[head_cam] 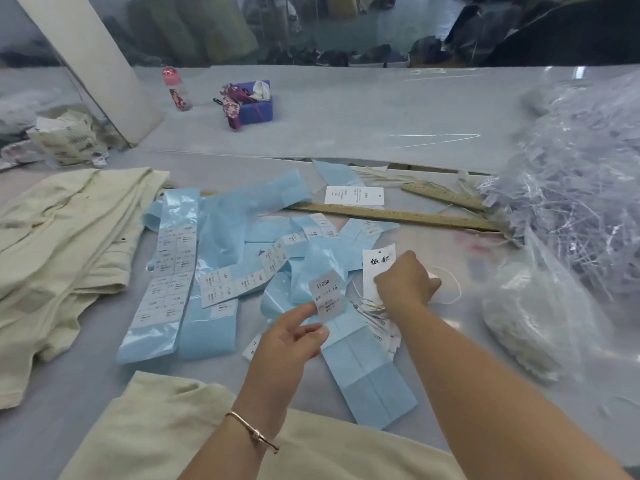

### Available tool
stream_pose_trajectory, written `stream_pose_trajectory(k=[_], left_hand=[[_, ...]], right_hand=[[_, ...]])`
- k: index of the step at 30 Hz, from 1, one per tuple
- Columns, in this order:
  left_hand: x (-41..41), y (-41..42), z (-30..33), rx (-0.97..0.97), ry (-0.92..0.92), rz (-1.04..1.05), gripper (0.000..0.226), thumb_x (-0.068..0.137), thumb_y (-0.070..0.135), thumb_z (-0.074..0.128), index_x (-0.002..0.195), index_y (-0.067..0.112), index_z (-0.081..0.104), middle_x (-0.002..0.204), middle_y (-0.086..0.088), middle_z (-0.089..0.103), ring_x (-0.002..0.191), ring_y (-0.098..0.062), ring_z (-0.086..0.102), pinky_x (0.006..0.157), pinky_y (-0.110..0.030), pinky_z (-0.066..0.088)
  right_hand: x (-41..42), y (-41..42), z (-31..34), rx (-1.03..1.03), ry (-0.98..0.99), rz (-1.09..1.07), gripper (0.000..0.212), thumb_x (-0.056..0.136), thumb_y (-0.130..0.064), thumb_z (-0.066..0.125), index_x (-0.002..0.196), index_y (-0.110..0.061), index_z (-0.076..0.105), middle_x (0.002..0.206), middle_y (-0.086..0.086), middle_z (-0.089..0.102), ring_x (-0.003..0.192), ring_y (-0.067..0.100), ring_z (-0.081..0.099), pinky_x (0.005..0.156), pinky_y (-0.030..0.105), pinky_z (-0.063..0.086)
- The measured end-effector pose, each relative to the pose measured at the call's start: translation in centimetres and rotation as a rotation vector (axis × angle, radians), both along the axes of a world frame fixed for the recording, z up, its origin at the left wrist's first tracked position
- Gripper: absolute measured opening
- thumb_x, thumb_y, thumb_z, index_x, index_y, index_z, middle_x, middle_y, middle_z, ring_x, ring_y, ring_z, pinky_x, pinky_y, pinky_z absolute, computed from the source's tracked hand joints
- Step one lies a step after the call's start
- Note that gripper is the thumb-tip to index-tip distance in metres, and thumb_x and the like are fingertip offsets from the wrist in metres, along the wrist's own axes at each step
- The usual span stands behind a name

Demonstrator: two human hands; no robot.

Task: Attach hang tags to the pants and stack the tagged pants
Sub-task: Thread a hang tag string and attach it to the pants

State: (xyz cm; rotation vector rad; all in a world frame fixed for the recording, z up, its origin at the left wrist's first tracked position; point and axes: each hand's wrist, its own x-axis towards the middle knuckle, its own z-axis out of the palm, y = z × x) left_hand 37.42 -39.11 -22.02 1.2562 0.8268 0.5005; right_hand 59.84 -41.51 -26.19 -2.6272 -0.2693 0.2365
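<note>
Nearest: cream pants [194,434] are lying across the front edge of the table [346,112], under both forearms.

Left hand [291,336], bracelet [252,434] at the wrist: thumb and fingers are pinching the lower edge of a size sticker [327,294] printed 1103 and XS, holding it raised above the blue backing strips [221,258].

Right hand [405,282]: it is reaching forward, palm down, fingers curled onto a pile of white hang tags [375,268]. The top tag is showing black brush lettering. Whether the fingers are actually gripping a tag cannot be told. A loop of white string [450,285] is lying just beside this hand.

Middle: blue backing strips are spreading across the table, several still carrying rows of white stickers. A second heap of cream pants [65,230] is lying at the left. A wooden ruler [398,214] is lying behind the strips, with a single white card [355,195] touching its far side.

Containers, right: a clear plastic bag [526,317] is holding white material, too blurred to identify. A larger clear bag [581,188] behind it is holding pale, tangled strips.

Far: a purple box [256,110] is holding cloth scraps. A small bottle [178,88] is standing left of it.
</note>
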Motion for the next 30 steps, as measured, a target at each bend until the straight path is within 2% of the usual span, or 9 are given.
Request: stream_pose_trajectory(k=[3, 5, 10, 12, 14, 17, 21, 25, 30], left_hand=[[-0.4, 0.1, 0.2, 0.071, -0.02, -0.007, 0.037, 0.086, 0.006, 0.068, 0.111, 0.032, 0.068, 0.102, 0.005, 0.072, 0.091, -0.005, 0.066, 0.081, -0.019, 0.055], [-0.8, 0.4, 0.7, 0.166, -0.046, 0.001, 0.045, 0.087, 0.003, 0.067, 0.116, 0.038, 0.063, 0.096, 0.014, 0.068, 0.083, -0.004, 0.063, 0.079, -0.02, 0.054], [-2.5, 0.9, 3.8, 0.384, -0.189, -0.078, 0.072, 0.09, 0.014, 0.066, 0.131, 0.061, 0.029, 0.082, 0.005, 0.065, 0.08, -0.019, 0.065, 0.078, -0.024, 0.054], [-3.0, 0.6, 5.3, 0.494, -0.207, -0.122, 0.076, 0.084, 0.03, 0.066, 0.129, 0.07, 0.021, 0.085, 0.005, 0.065, 0.08, -0.017, 0.064, 0.078, -0.025, 0.054], [-3.4, 0.1, 6.5, 0.526, -0.211, -0.182, 0.08, 0.081, 0.034, 0.066, 0.137, 0.063, 0.017, 0.084, 0.002, 0.065, 0.078, -0.014, 0.064, 0.076, -0.029, 0.054], [-4.3, -1.0, 7.5, 0.399, -0.252, -0.293, 0.088, 0.088, 0.02, 0.068, 0.152, 0.039, 0.011, 0.076, -0.01, 0.06, 0.069, -0.018, 0.061, 0.067, -0.029, 0.053], [-6.8, -2.6, 7.5, 0.212, -0.285, -0.349, 0.095, 0.084, 0.012, 0.073, 0.15, 0.042, 0.011, 0.071, -0.01, 0.05, 0.07, -0.022, 0.051, 0.067, -0.033, 0.049], [-9.5, -4.4, 7.5, 0.062, -0.329, -0.388, 0.1, 0.077, 0.015, 0.077, 0.144, 0.051, 0.011, 0.077, -0.02, 0.051, 0.07, -0.034, 0.053, 0.062, -0.041, 0.046], [-11.1, -6.1, 7.2, 0.037, -0.34, -0.36, 0.099, 0.076, 0.018, 0.076, 0.15, 0.038, 0.013, 0.076, -0.021, 0.053, 0.072, -0.035, 0.052, 0.071, -0.046, 0.045]], right_hand=[[0.1, -0.8, 0.8, 0.42, 0.001, -0.07, 0.012, 0.085, -0.018, 0.063, 0.09, -0.016, 0.052, 0.079, -0.004, 0.058, 0.081, 0.025, 0.057, 0.07, 0.031, 0.032], [-0.1, -1.4, 2.4, 0.632, -0.118, -0.052, 0.014, 0.087, -0.019, 0.063, 0.081, -0.015, 0.051, 0.07, -0.007, 0.052, 0.073, 0.024, 0.053, 0.064, 0.031, 0.035], [-3.6, -3.8, 7.9, 0.715, -0.467, 0.134, 0.016, 0.086, -0.009, 0.062, 0.079, -0.01, 0.048, 0.064, -0.002, 0.049, 0.059, 0.02, 0.043, 0.056, 0.03, 0.031], [-6.8, -4.8, 9.6, 0.757, -0.322, 0.227, 0.019, 0.078, -0.003, 0.062, 0.071, -0.01, 0.045, 0.058, -0.006, 0.043, 0.055, 0.014, 0.037, 0.053, 0.029, 0.031], [-10.8, -6.1, 10.7, 0.808, -0.062, 0.291, 0.024, 0.072, -0.002, 0.061, 0.063, -0.014, 0.042, 0.053, -0.011, 0.036, 0.052, 0.008, 0.031, 0.052, 0.024, 0.029], [-16.6, -8.5, 11.5, 0.944, 0.334, 0.365, 0.019, 0.065, -0.011, 0.061, 0.063, -0.011, 0.042, 0.057, -0.005, 0.042, 0.057, 0.012, 0.038, 0.054, 0.026, 0.031], [-21.6, -11.9, 12.0, 1.099, 0.752, 0.454, 0.018, 0.065, -0.011, 0.067, 0.074, -0.014, 0.053, 0.073, 0.011, 0.058, 0.065, 0.022, 0.048, 0.055, 0.026, 0.039], [-24.8, -14.0, 12.3, 1.214, 0.812, 0.438, 0.037, 0.061, -0.018, 0.079, 0.082, -0.007, 0.052, 0.072, 0.016, 0.055, 0.059, 0.018, 0.045, 0.054, 0.023, 0.045], [-27.1, -15.1, 12.6, 1.288, 0.765, 0.388, 0.043, 0.059, -0.019, 0.081, 0.081, -0.005, 0.047, 0.066, 0.011, 0.051, 0.06, 0.017, 0.038, 0.055, 0.022, 0.036]])
